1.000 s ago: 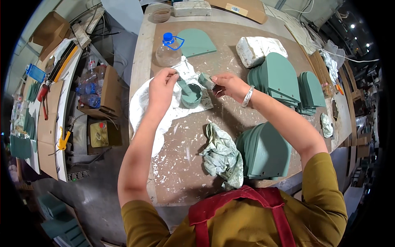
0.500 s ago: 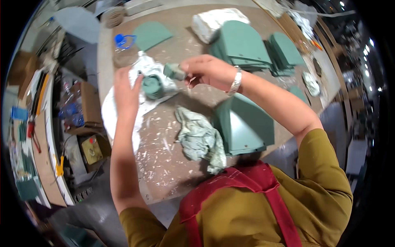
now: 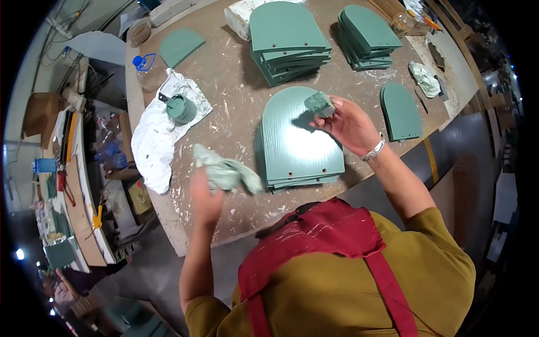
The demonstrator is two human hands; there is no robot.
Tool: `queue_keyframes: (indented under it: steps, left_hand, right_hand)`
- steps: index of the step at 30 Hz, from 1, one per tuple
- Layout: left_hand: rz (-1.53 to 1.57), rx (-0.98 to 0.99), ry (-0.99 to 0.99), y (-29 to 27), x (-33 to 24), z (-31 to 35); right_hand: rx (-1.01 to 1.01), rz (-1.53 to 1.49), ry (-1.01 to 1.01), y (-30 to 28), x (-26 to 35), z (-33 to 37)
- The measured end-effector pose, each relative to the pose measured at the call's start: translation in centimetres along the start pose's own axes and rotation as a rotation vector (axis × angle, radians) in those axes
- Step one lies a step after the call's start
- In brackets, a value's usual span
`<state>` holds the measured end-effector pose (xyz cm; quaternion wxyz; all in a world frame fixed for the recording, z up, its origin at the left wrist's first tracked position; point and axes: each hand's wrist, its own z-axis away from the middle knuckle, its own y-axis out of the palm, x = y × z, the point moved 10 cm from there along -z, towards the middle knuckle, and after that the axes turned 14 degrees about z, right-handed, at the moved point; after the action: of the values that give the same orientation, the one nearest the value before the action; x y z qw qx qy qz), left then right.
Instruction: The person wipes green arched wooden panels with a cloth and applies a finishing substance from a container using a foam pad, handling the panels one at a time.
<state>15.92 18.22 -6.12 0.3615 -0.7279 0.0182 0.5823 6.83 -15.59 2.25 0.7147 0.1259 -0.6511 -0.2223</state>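
Observation:
My right hand (image 3: pixel 351 124) pinches a small sponge-like block (image 3: pixel 319 105) smeared with green paint. It hovers over the upper right of a glossy green round-topped panel (image 3: pixel 297 135), the top one of a low stack. My left hand (image 3: pixel 206 194), somewhat blurred, grips a crumpled pale-green rag (image 3: pixel 227 171) just left of that stack. Beyond it, a small green-coated paint can (image 3: pixel 181 110) stands on a white cloth (image 3: pixel 154 147), with a dark piece sticking out at its rim.
More round-topped green panels stand in a tall stack (image 3: pixel 289 28) and another stack (image 3: pixel 368 28) at the back. Some lie at the right (image 3: pixel 401 112), and one panel (image 3: pixel 181 45) lies far left. A blue-capped bottle (image 3: pixel 140 63) and a crumpled wad (image 3: pixel 424 80) sit near the table's sides.
My left hand has left the paint can and taken hold of the rag. My right hand has carried the block from beside the can rightward, over the near panel stack.

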Motion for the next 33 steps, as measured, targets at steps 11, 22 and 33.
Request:
queue_keyframes:
  steps: [11, 22, 33]
  left_hand:
    - [-0.234, -0.067, 0.287, 3.3, -19.5, 2.6]
    - [-0.281, 0.195, 0.455, 18.0, -23.3, -1.2]
    - [-0.241, 0.232, 0.393, 17.8, -23.4, -1.5]
  right_hand:
    - [0.2, 0.69, -0.142, 3.6, 5.0, -2.4]
    - [1.106, 1.489, -0.497, 17.6, -0.1, -3.9]
    - [1.321, 1.637, -0.28, 17.5, -3.6, -6.6]
